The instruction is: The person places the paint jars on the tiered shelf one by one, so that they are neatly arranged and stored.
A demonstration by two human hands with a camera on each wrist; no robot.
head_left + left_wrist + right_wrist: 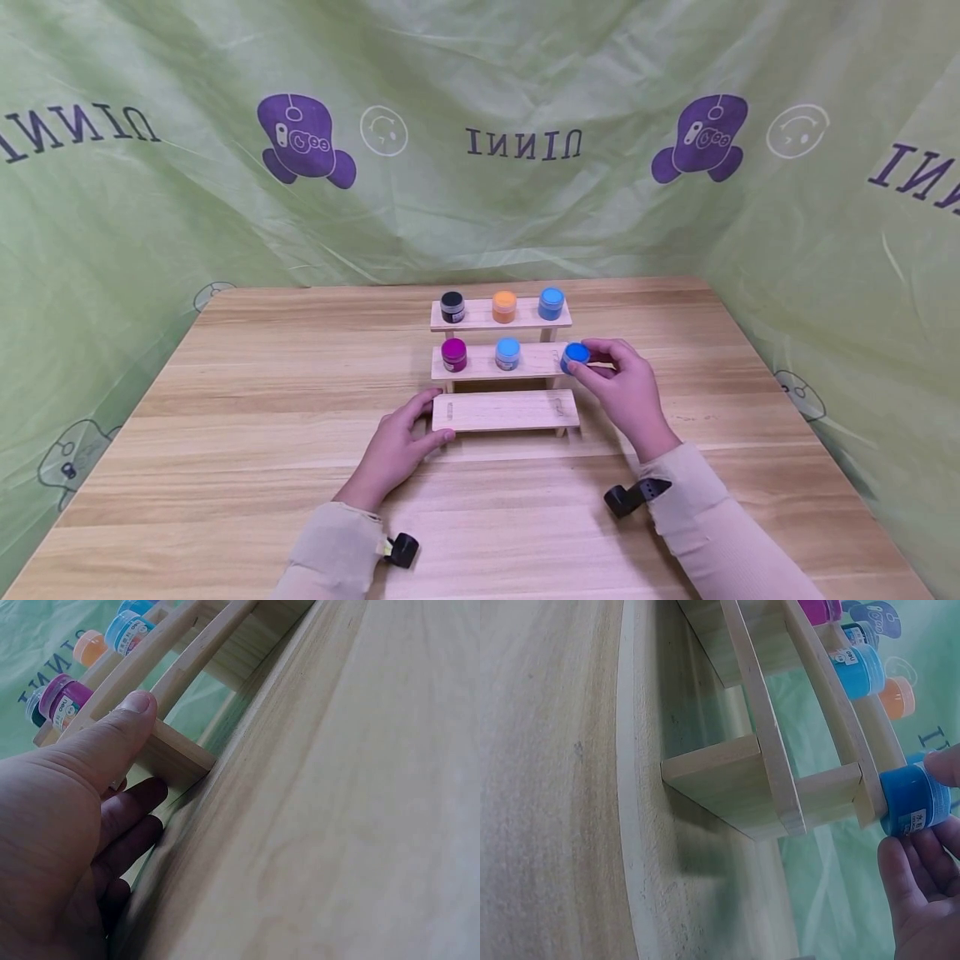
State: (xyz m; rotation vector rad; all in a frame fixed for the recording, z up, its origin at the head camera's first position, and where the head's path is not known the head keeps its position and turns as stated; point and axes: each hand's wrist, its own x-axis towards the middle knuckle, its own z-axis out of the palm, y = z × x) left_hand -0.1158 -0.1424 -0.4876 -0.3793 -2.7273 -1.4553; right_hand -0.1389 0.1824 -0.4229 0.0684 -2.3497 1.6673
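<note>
My right hand (626, 387) pinches the dark blue paint pot (575, 357) between thumb and fingers, at the right end of the middle step of the little wooden stepped rack (504, 410). From the right wrist view the pot (913, 799) sits at the very edge of that step, and I cannot tell whether its base rests fully on the wood. My left hand (397, 446) steadies the rack, thumb laid flat on the left end of the lowest step, fingers loosely bent beside its leg.

I judge I am mid-way through handling this one pot at its place on the step. The next move calls for a level, steady grip, since there is little wood to spare under it.

On the same step stand a light blue pot (507, 353) and a magenta pot (453, 354); above them a black pot (452, 307), an orange pot (504, 307) and another blue pot (551, 303). The lowest step is bare.

The rack stands on a pale wooden worktop (225, 433), enclosed on three sides by a green printed cloth (187, 208).
</note>
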